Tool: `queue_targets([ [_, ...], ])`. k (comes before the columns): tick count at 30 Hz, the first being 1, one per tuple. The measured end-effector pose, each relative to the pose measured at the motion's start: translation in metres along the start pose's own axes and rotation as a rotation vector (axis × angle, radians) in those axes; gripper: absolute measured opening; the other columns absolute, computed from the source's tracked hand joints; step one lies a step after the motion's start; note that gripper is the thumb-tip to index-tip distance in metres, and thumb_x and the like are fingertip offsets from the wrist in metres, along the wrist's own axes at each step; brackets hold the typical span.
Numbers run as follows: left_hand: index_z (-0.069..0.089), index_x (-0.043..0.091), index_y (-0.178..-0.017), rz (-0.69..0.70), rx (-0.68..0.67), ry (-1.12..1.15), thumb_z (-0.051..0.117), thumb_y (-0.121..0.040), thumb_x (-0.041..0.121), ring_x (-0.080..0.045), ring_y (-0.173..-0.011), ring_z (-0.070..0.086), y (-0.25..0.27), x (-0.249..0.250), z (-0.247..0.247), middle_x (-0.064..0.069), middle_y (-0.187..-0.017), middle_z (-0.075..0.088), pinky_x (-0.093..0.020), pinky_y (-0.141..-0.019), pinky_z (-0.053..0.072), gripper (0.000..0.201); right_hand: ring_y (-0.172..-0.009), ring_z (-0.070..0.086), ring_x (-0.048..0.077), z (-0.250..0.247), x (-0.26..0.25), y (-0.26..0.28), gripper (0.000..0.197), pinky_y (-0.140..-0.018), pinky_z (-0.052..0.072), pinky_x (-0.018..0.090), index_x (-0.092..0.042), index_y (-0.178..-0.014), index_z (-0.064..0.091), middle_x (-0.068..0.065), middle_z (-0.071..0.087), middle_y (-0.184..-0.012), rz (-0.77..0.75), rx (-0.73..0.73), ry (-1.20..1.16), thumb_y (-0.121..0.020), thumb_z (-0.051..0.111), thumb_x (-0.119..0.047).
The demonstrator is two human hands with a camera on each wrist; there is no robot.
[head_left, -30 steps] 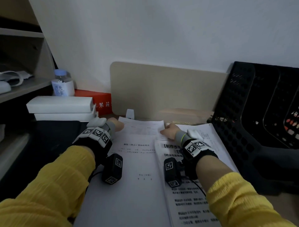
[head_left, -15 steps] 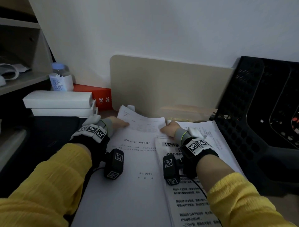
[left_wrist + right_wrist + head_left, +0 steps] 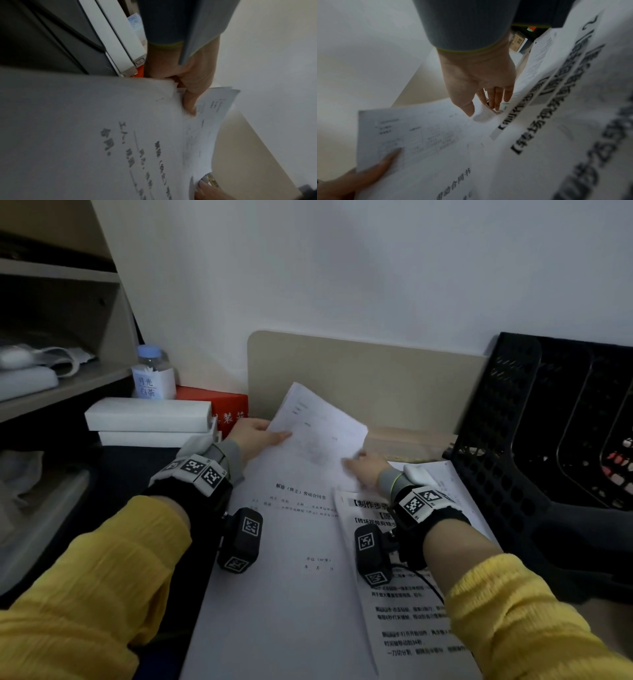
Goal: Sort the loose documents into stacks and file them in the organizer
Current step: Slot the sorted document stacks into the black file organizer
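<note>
I hold the printed sheet [image 3: 318, 428] tilted up above the contract page [image 3: 291, 559]. My left hand [image 3: 253, 436] pinches its left edge; my right hand [image 3: 364, 465] pinches its right corner. The black organizer [image 3: 548, 422] stands right of the contract page, apart from the sheet.

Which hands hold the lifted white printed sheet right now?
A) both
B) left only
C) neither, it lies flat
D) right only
A: the left hand pinches the left edge of the lifted white printed sheet, and the right hand pinches its lower right corner, raised above the white paper stacks.
</note>
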State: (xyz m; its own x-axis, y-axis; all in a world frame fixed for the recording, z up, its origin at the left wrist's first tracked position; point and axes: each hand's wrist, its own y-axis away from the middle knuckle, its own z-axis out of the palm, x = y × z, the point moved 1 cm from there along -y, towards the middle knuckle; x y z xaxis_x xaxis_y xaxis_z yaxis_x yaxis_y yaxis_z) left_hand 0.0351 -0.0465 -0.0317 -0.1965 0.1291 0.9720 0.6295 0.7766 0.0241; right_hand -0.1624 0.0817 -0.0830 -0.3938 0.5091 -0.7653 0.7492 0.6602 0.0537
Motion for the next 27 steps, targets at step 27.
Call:
queue_targets([
  [27, 0.074, 0.007, -0.101, 0.494, 0.128, 0.450, 0.075, -0.081, 0.036, -0.041, -0.096, 0.068, 0.127, 0.067, 0.002, -0.018, -0.100, 0.073, -0.059, -0.082, 0.055, 0.035, -0.098, 0.065, 0.024, -0.078, -0.080, 0.143, 0.029, -0.092, 0.052, 0.047, -0.015, -0.112, 0.061, 0.002, 0.068, -0.103, -0.510, 0.443, -0.525, -0.084, 0.059, -0.014],
])
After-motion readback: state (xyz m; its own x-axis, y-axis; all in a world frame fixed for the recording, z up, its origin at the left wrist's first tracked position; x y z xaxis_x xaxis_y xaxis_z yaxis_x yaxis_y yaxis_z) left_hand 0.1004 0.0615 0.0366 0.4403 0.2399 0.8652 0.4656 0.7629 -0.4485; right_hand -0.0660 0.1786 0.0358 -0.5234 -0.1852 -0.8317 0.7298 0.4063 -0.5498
